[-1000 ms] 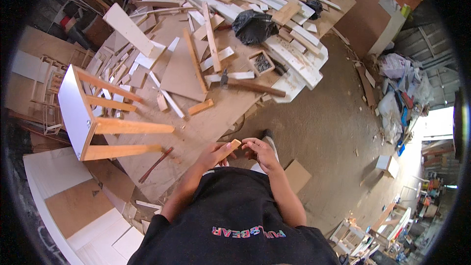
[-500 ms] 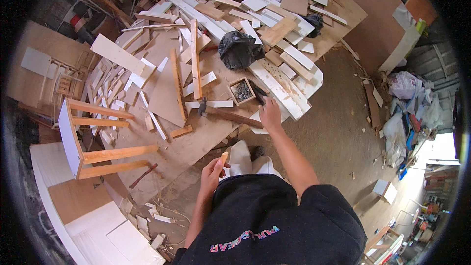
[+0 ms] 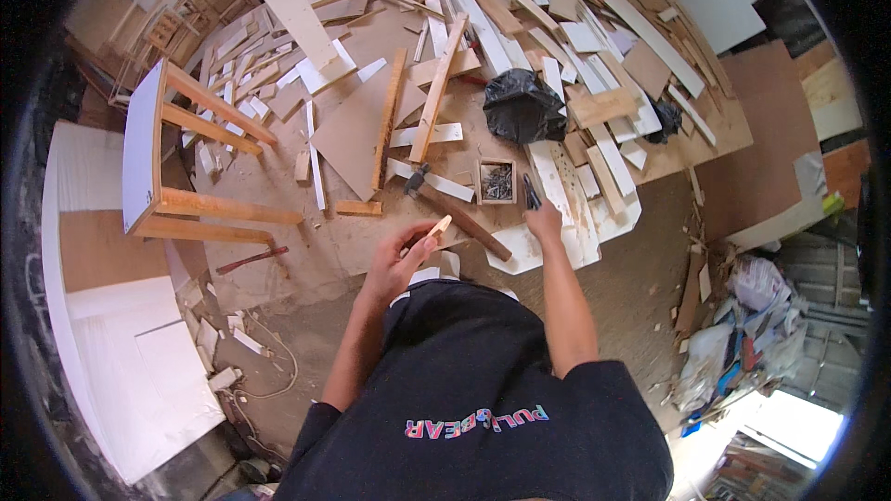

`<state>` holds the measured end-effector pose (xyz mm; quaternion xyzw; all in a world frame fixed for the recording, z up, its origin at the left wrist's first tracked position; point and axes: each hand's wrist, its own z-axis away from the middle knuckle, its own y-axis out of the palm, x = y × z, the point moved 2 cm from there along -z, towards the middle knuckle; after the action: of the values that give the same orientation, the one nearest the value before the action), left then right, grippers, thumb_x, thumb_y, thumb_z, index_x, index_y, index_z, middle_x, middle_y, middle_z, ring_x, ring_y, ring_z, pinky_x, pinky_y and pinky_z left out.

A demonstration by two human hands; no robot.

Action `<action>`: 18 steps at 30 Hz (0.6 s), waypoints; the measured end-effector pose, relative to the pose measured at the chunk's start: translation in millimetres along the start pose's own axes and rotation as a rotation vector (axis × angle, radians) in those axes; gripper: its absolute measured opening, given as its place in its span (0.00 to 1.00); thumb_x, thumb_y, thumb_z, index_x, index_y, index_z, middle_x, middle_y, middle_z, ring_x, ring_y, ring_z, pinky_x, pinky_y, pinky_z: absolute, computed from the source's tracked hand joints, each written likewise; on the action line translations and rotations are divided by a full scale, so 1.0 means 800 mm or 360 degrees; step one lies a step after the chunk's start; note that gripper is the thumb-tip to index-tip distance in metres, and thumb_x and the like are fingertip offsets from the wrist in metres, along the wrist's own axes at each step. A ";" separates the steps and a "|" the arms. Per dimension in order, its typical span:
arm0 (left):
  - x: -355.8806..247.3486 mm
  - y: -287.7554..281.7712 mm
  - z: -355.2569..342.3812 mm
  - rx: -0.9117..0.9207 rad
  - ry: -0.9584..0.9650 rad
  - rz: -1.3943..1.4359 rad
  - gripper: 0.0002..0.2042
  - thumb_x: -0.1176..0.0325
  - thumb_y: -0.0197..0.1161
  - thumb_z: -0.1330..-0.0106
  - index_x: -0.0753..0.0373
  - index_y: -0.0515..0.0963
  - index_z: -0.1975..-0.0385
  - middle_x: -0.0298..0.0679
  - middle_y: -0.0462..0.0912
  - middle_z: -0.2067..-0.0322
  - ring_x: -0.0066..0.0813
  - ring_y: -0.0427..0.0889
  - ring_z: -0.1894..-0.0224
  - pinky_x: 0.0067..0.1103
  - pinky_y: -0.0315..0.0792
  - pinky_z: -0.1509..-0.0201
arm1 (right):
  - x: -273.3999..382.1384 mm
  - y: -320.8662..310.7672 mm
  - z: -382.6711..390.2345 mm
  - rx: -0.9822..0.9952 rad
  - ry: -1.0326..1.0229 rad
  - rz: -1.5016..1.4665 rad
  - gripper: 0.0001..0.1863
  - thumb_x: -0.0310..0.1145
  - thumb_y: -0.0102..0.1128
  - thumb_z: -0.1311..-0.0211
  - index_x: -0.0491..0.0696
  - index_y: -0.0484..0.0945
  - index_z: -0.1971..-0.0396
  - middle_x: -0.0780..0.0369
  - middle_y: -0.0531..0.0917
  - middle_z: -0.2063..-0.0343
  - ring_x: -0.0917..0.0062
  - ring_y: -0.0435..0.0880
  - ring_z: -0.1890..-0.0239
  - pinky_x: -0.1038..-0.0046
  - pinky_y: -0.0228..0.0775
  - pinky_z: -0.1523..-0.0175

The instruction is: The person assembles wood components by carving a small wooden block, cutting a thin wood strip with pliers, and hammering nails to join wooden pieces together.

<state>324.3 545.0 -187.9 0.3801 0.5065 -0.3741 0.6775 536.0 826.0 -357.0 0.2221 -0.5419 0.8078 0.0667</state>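
Between the fingers of my left hand [image 3: 405, 253] is a small pale wood piece [image 3: 443, 227], held in front of my body. My right hand [image 3: 546, 220] grips dark pliers [image 3: 530, 189], their tip pointing away from me beside a small square wooden box [image 3: 479, 187] of nails [image 3: 498, 183]. A hammer [image 3: 464, 218] lies between my hands and the box, its dark head at the far left end of a brown wooden handle. At the left, a small table [image 3: 144, 153] with a white top and orange-brown wooden legs rests on its side.
Scrap boards [image 3: 580, 56] are heaped over the far part of the brown work surface [image 3: 297, 264]. A black plastic bag [image 3: 523, 107] sits beyond the nail box. A reddish-handled tool [image 3: 251, 261] lies near the table legs. Clear plastic bags [image 3: 710, 348] are piled at the right.
The view has turned, so the bench items appear farther right. My left hand has come up with the wood piece, nearer the hammer. The right hand still holds the pliers beside the nail box.
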 end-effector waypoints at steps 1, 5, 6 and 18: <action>-0.005 -0.003 -0.012 0.0006 0.0043 -0.0008 0.18 0.63 0.59 0.21 0.67 0.78 0.39 0.33 0.85 0.57 0.18 0.75 0.60 0.19 0.71 0.54 | -0.013 0.008 0.001 -0.0041 -0.0003 -0.0062 0.21 0.42 0.68 0.41 0.40 0.83 0.57 0.43 0.88 0.57 0.50 0.87 0.50 0.55 0.77 0.43; -0.003 -0.019 -0.054 -0.0040 0.0079 -0.0077 0.16 0.63 0.60 0.21 0.66 0.80 0.41 0.32 0.85 0.59 0.17 0.76 0.60 0.18 0.71 0.54 | -0.008 0.016 -0.005 -0.0089 0.0033 -0.0256 0.23 0.48 0.68 0.38 0.41 0.84 0.58 0.45 0.89 0.61 0.51 0.88 0.55 0.56 0.78 0.47; 0.012 -0.025 -0.062 -0.0046 0.0069 -0.0087 0.16 0.63 0.60 0.21 0.66 0.80 0.41 0.32 0.85 0.59 0.17 0.76 0.60 0.18 0.71 0.54 | 0.006 0.016 -0.004 -0.0060 0.0059 -0.0292 0.23 0.48 0.67 0.36 0.41 0.83 0.58 0.46 0.89 0.62 0.53 0.89 0.57 0.57 0.78 0.49; 0.095 -0.049 -0.077 -0.0175 -0.0219 0.0035 0.17 0.59 0.61 0.21 0.65 0.83 0.44 0.32 0.86 0.61 0.17 0.80 0.61 0.19 0.74 0.58 | 0.080 0.010 0.032 -0.0865 -0.0632 -0.0108 0.22 0.36 0.67 0.34 0.42 0.78 0.44 0.52 0.79 0.53 0.62 0.81 0.55 0.62 0.76 0.44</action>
<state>280.0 573.7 -279.0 0.3213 0.4743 -0.3634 0.7346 483.4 791.3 -328.7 0.3671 -0.7322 0.5720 0.0435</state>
